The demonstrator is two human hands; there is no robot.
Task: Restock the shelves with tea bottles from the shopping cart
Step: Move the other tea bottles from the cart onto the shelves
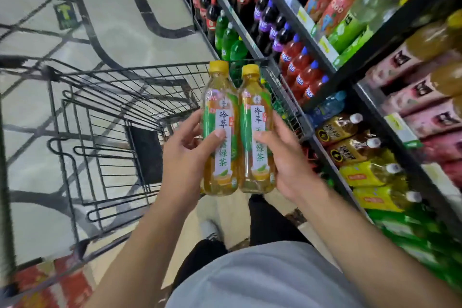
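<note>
Two tea bottles are held upright side by side, touching, above the near end of the black wire shopping cart (105, 112), whose visible basket holds nothing I can make out. The left hand (186, 155) grips the left tea bottle (220, 130), fingers curled round it; the right hand (285, 157) grips the right tea bottle (257, 132) likewise. Both have yellow caps, amber liquid and green-and-white labels. Shelves (322, 47) on the right are packed with bottled drinks.

Shop: stocked drink shelves (322, 40), wire shopping cart (120, 107).
</note>
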